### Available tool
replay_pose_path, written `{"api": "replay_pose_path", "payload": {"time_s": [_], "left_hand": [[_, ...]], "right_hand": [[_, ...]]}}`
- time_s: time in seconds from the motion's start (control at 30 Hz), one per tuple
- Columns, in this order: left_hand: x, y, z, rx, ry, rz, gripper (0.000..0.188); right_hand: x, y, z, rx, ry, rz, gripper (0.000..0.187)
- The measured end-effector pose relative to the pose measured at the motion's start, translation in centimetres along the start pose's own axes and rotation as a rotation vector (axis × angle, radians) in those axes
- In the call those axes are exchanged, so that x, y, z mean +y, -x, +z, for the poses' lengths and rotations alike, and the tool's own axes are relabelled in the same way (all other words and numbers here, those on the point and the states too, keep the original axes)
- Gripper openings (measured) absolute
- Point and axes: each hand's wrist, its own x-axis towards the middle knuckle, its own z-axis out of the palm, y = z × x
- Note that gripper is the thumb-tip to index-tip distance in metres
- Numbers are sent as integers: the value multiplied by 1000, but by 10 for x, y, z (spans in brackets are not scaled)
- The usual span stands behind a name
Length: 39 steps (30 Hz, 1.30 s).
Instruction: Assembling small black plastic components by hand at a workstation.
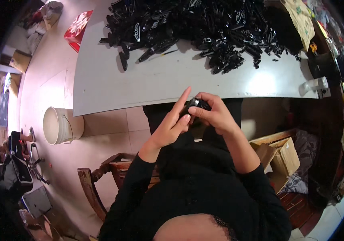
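Note:
Both hands meet over my lap, just in front of the near edge of a white table (148,80). Between them is a small black plastic part (195,105) with a shiny bit on it. My right hand (216,114) grips the part with fingers curled around it. My left hand (171,124) presses on it from the left, thumb on the part and index finger stretched upward. A large heap of similar black plastic parts (204,24) covers the far half of the table, with a few loose pieces (123,60) strayed toward the left.
A white bucket (61,125) stands on the tiled floor to the left. A red box (77,28) lies beyond the table's left end. I sit on a wooden chair (95,180). An open cardboard box (278,156) sits at my right. Two small white containers (315,84) rest on the table's right end.

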Motion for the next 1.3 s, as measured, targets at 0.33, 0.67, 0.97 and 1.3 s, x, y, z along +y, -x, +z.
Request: {"api": "replay_pose_path", "payload": {"time_s": [0.33,0.67,0.97,1.3], "left_hand": [[-22,-56,-65,377,-1072,256,32],[-2,-92,-85,618,-1628,-30,12],[-7,-92,10,244,-1284,159,15],[-49,-125,33,299,-1184,178,24]], "right_hand": [[72,3,-33,211,719,-376,32],[53,4,-56,185,851,-547,11],[14,-30,-92,431,1324,-827,29],[15,13,-395,1411,-71,-223,42]]}}
